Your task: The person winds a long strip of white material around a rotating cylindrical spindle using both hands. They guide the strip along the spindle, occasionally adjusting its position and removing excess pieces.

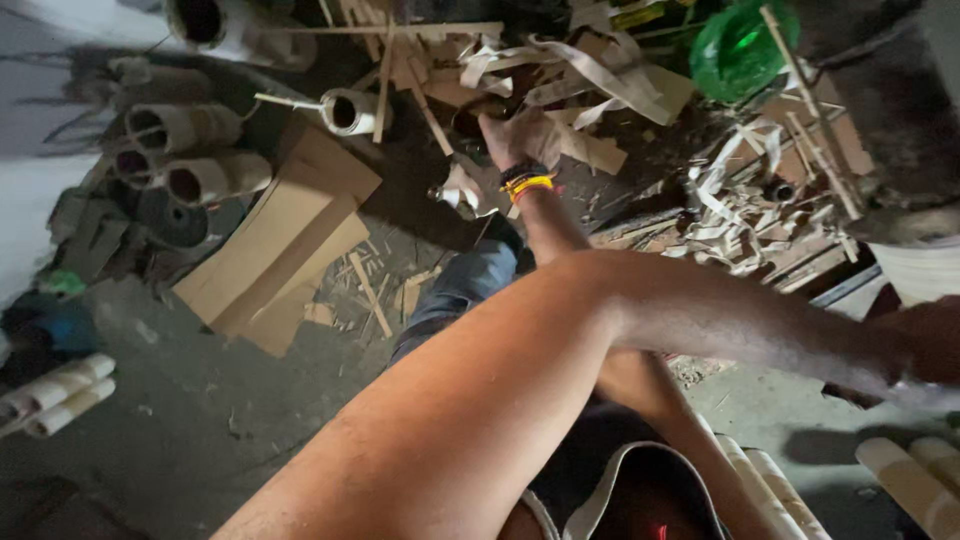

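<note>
Yellow, orange and black wristbands (527,181) – with tan cardboard sheets (283,250) left of them – and a green plastic bag (738,47) upper right.

Pale cardboard strips (590,75), tangled heap

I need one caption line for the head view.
Right hand reaches into wood strips; left hand stretches across.

The right hand (520,135) reaches far into a heap of pale wood strips (600,75) on the floor (180,410) and touches them. The left hand (925,350) is at the right edge, blurred. Cardboard tubes (190,150) and flat cardboard sheets (285,250) lie on the left.
</note>
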